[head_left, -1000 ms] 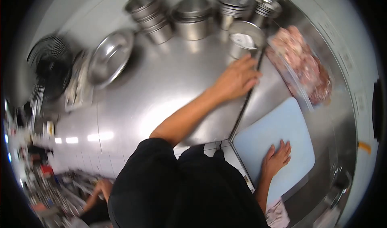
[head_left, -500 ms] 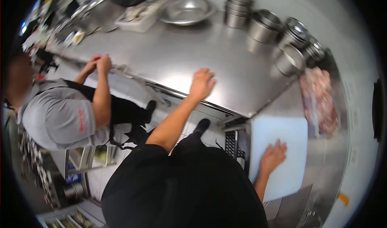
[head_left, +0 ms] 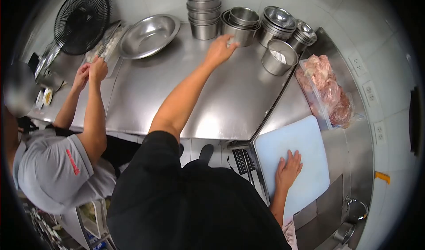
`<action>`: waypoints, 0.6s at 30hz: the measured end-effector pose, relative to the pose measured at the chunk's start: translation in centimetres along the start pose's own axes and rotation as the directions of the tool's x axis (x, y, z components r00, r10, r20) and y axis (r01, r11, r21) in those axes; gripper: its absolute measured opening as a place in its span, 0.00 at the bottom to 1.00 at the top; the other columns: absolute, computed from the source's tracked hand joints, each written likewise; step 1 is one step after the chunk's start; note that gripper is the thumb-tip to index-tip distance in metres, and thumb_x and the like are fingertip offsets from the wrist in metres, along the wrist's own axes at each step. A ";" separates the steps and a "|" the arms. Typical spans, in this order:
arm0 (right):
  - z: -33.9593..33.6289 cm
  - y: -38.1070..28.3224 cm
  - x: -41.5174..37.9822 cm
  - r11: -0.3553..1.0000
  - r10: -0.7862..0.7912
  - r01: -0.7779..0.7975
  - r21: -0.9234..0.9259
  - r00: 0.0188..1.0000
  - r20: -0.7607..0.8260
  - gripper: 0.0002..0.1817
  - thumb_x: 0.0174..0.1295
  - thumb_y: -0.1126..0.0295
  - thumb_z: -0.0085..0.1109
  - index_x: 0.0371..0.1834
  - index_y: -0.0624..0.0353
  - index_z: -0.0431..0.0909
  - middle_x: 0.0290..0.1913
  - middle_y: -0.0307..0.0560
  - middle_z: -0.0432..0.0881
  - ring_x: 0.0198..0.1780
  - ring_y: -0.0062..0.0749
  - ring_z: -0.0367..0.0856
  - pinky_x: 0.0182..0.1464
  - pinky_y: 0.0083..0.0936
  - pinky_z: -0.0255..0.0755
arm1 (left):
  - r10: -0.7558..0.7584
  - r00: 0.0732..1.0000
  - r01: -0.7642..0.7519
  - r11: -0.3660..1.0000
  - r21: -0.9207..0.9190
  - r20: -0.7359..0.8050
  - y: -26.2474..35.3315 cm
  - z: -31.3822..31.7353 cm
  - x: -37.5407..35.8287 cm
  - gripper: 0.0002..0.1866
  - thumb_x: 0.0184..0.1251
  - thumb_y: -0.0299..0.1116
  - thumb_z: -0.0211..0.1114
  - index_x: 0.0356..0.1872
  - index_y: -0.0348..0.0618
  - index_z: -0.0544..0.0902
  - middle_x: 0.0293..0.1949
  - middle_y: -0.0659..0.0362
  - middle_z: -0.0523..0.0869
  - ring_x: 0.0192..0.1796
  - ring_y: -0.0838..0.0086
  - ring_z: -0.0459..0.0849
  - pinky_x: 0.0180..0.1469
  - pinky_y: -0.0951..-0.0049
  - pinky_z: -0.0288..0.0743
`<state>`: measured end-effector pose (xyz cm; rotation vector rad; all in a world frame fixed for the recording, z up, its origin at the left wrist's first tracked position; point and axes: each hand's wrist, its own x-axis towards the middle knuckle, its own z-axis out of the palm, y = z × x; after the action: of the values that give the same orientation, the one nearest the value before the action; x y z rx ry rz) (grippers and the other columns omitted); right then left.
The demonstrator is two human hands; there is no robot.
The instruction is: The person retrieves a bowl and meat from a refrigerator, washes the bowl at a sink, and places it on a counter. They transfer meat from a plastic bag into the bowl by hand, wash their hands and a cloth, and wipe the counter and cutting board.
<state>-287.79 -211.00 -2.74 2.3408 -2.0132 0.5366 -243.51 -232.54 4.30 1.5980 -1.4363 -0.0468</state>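
Note:
My left hand [head_left: 221,51] is stretched over the steel counter [head_left: 172,95], its fingers apart and empty, near the rim of a group of nested steel pots [head_left: 239,34]. A taller stack of steel containers [head_left: 204,15] stands just to its left. My right hand [head_left: 288,169] lies with spread fingers on a pale blue cutting board [head_left: 305,139], holding nothing. Beyond the board is a clear plastic container [head_left: 315,95] with bagged raw meat [head_left: 330,88].
A co-worker in a grey shirt [head_left: 53,166] stands at the left, both hands raised near a white tray. A steel basin [head_left: 149,36], a black fan [head_left: 83,21], stacked bowls [head_left: 279,22] and a single pot [head_left: 279,57] line the back. A faucet is at lower right.
My left hand has moved forward from the counter's front edge toward the nested pots. My right hand stays on the board. The camera view has shifted, and the co-worker's hands are now nearer the tray.

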 end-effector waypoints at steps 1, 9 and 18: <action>-0.1 -0.2 0.1 1.000 0.021 -0.021 0.005 1.000 -0.003 0.22 0.66 0.62 0.51 0.63 0.53 0.71 0.70 0.58 0.64 0.73 0.52 0.56 0.73 0.53 0.43 | 0.012 1.000 -0.012 0.999 0.030 -0.007 0.0 0.7 2.8 0.31 0.63 0.53 0.61 0.60 0.40 0.76 0.53 0.44 0.82 0.52 0.53 0.81 0.55 0.60 0.74; -0.3 -1.2 0.8 0.993 0.119 -0.119 0.003 0.992 -0.031 0.19 0.65 0.66 0.53 0.58 0.56 0.75 0.68 0.52 0.67 0.72 0.48 0.59 0.73 0.48 0.45 | -0.374 0.920 0.349 0.918 0.190 0.118 -2.7 5.6 16.9 0.45 0.63 0.58 0.55 0.71 0.33 0.56 0.66 0.39 0.69 0.69 0.49 0.67 0.69 0.59 0.61; -0.6 -1.5 1.5 0.994 0.113 -0.112 0.014 0.991 -0.079 0.18 0.61 0.67 0.58 0.54 0.56 0.77 0.66 0.54 0.69 0.69 0.50 0.63 0.72 0.49 0.48 | -0.491 0.832 0.430 0.865 0.259 0.257 -6.7 6.2 17.8 0.36 0.59 0.36 0.56 0.71 0.41 0.58 0.62 0.43 0.75 0.66 0.54 0.73 0.67 0.55 0.63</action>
<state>-286.31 -212.05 -1.50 2.1837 -2.1205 0.6333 -236.62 -251.21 6.10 2.1509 -1.2764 -0.4830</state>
